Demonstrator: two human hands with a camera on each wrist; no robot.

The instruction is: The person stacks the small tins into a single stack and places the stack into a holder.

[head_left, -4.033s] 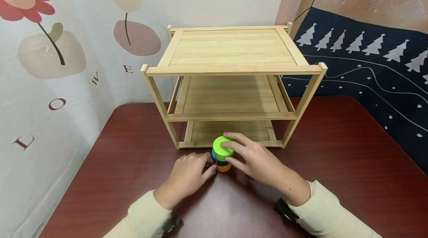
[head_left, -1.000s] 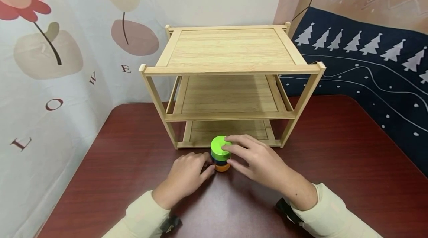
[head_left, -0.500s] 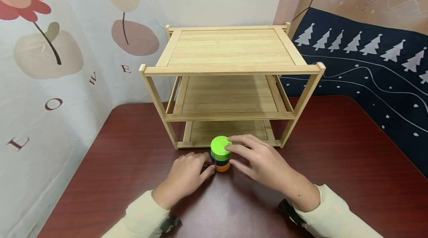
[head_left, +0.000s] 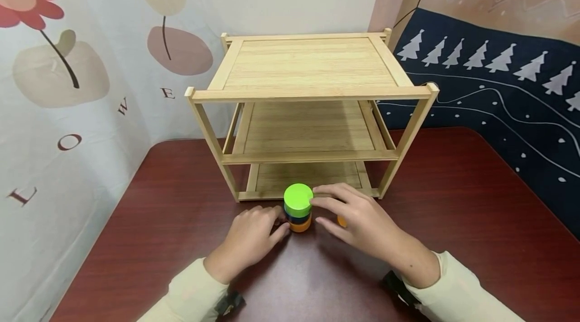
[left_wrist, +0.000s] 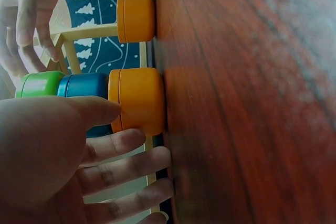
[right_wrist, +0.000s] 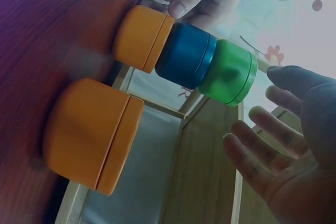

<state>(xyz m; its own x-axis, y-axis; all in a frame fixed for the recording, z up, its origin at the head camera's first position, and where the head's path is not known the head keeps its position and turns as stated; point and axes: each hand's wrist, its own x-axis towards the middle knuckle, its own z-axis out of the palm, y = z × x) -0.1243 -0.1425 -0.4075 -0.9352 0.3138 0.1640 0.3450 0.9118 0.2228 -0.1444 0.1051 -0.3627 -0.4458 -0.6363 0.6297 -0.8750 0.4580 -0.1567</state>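
Three small round lidded jars stand in an upright stack: a green jar (head_left: 298, 200) on top, a blue jar (right_wrist: 185, 55) in the middle and an orange jar (left_wrist: 137, 100) at the bottom on the table. My left hand (head_left: 250, 235) rests beside the stack's left side, thumb tip and forefinger right at the lower orange jar, other fingers extended down to the tabletop. To the right of the green jar is my right hand (head_left: 360, 214), thumb and fingers spread and holding nothing. A second orange jar (right_wrist: 94, 135) stands under the right hand, mostly hidden in the head view.
A three-tier wooden shelf (head_left: 312, 65) stands just behind the stack. The dark red table (head_left: 172, 191) extends to both sides. Behind it hang a flower-printed white cloth (head_left: 109, 50) and a navy cloth (head_left: 480, 80) with trees.
My right hand has come off the green jar and shifted right. The green jar now sits squarely on the blue one. More of the second orange jar shows; my left hand stays put.
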